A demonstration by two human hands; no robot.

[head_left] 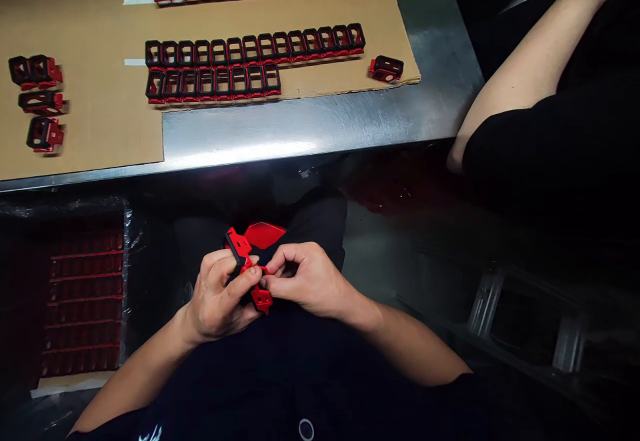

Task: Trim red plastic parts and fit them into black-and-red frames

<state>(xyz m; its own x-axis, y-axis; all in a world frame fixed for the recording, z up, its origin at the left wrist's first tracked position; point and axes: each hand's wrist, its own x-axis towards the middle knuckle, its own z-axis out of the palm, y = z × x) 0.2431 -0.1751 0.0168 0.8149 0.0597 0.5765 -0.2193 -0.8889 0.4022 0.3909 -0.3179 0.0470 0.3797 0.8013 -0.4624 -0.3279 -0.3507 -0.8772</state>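
My left hand [220, 294] is closed around a red and black plastic frame [240, 246], held tilted above my lap. Its thumb presses near the middle of the part. From the right, my right hand [310, 279] pinches a small red piece at the frame's side with thumb and fingertips; the fingers hide most of it, so I cannot tell whether it is separate from the frame. Just behind the frame, a flat red surface [265, 234] shows over my dark trousers.
A metal table [300, 127] covered partly by cardboard [100, 134] carries rows of similar frames [255, 51]. One frame [386, 69] lies apart at the right; several stand at the left. A plastic-lined box [85, 294] holds more. Another person's arm [530, 67] is at the right.
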